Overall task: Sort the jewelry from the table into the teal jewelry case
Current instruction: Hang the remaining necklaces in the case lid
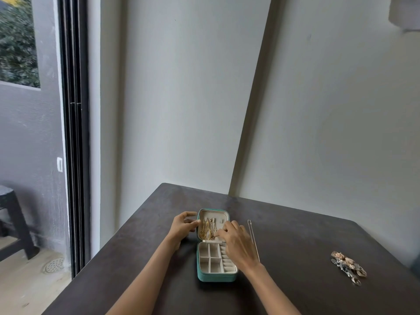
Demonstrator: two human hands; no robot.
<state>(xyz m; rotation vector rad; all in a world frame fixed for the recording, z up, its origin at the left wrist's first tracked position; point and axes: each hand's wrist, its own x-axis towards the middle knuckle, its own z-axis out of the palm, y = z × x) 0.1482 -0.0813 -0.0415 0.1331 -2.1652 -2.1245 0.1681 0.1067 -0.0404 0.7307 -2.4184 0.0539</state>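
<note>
A person seated at a dark bench [284, 235] works over an open teal jewelry case [214, 278], which lies flat near the bench's middle with its lid half [212, 213] folded away from the person and its tray of small cream compartments [210, 261] nearer; gold chains [208, 229] hang in the lid half; the compartments look unfilled from here.

The left hand [183, 226] rests against the lid's left edge, fingers loosely spread and steadying it, gripping nothing that can be made out; the right hand [236, 241] reaches across the case from the right, fingertips [219, 234] bent down among the chains at the lid's lower part, apparently pinching or settling one, though whether a chain is actually held cannot be told.

The step in hand looks to be seating a necklace in the lid; done well, it would mean keeping the left hand braced so the lid does not shift, laying each chain straight beside its neighbours rather than across them, and releasing only once it lies flat, since fine links tangle easily.

Still on the bench: a thin silver chain [253, 238] stretched straight just beside the right hand, and a cluster of mixed pieces [347, 266] well apart to the right, out of both hands' present reach.
</note>
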